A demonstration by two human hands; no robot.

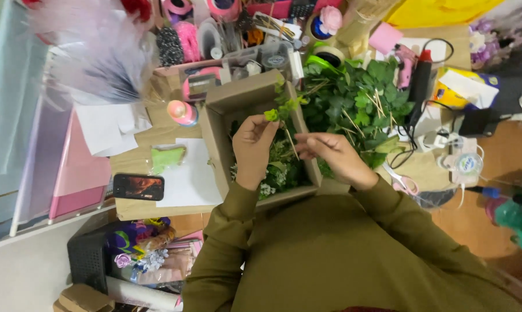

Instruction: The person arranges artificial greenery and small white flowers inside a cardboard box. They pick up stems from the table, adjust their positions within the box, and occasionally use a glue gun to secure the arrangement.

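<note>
We hold a leafy sprig (284,112) between both hands above the cardboard box (217,144), left hand (254,144) beside right hand (330,151). Inside the box lie more stems. To our right of the box sits a heap of foliage (359,104), the glue gun (420,81) beyond it. To the left, a phone (138,186) rests near the table's edge, beside a paper sheet (188,179).

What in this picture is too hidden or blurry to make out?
Head view:
- Box contents: partly hidden by both hands and leaves.
- Left hand fingers: curled around the sprig, grip unclear.
- Feathery white thing: blurred.
- Phone screen: too small.
- Scissors: partly under the right hand's sleeve.
</note>
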